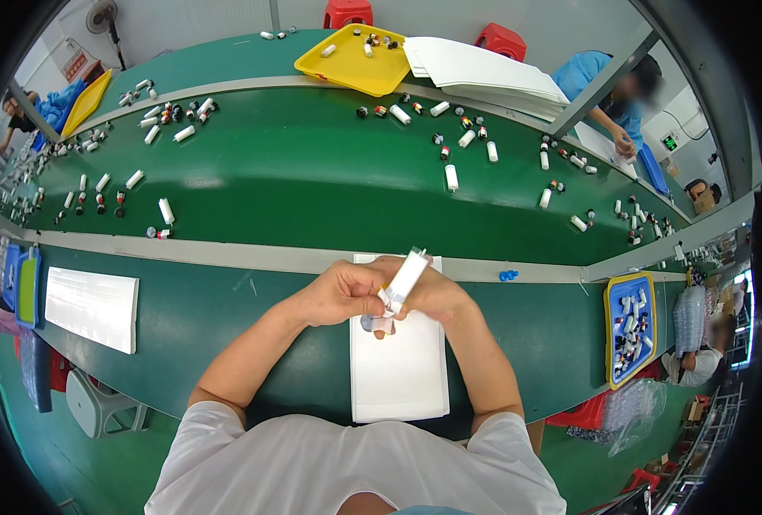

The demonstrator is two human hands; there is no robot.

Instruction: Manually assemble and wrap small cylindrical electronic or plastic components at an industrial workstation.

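Note:
A white cylindrical tube [407, 273] with a clear end is held tilted above the near side of the table. My left hand [345, 293] is closed, its thumb and fingers pinching at the tube's lower end. Behind the tube, my right hand [437, 296] curls around it, with part of its fingers hidden. A small greyish round piece [368, 323] shows just under the fingers; its kind is unclear. Beneath both hands lies a stack of white sheets [398, 378].
Beyond a pale rail, a green conveyor belt [303, 197] carries scattered white tubes and dark caps. A blue-and-yellow tray [610, 343] of similar parts stands at right. White sheets [91, 309] lie at left. A yellow tray [346, 73] sits opposite. A co-worker [625, 103] works at far right.

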